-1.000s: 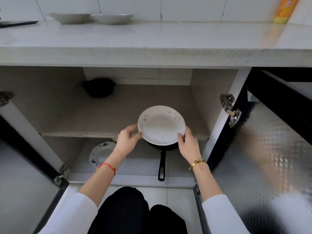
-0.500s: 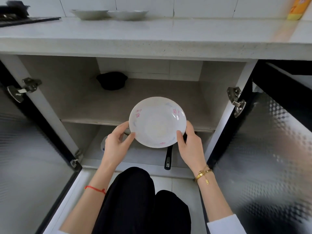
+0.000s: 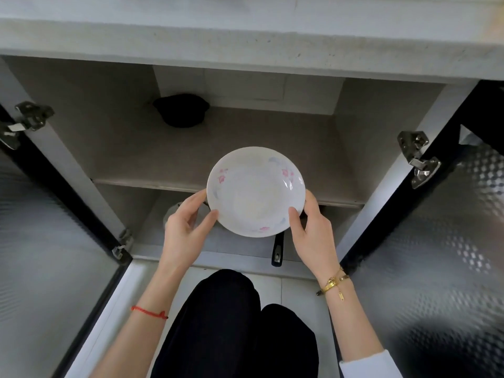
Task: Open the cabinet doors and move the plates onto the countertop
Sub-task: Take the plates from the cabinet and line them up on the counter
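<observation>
Your left cabinet door with its patterned metal face (image 3: 41,268) stands swung fully open, a steel hinge (image 3: 26,121) showing on the frame beside it. Your left forearm rises from the lower edge, a red string bracelet (image 3: 149,313) at the wrist. Your left hand (image 3: 185,227) is raised, thumb laid on the near left rim and fingers curled behind the edge, grasping the round white ceramic plate with pink and blue flower marks (image 3: 255,190). The plate is held in the air, tilted toward you, in front of the cabinet's middle shelf (image 3: 141,184) and below the grey stone counter (image 3: 245,42). A black bowl-shaped vessel (image 3: 181,110) sits at the back of that shelf. Below the plate, a black pan handle (image 3: 277,249) projects from the lower compartment; the pan itself is hidden. Your right hand (image 3: 313,236) mirrors the left, thumb on the right rim, fingers behind it, gripping the same plate; a gold bracelet (image 3: 334,282) hangs at that wrist. The right patterned metal door (image 3: 436,255) is likewise open.
</observation>
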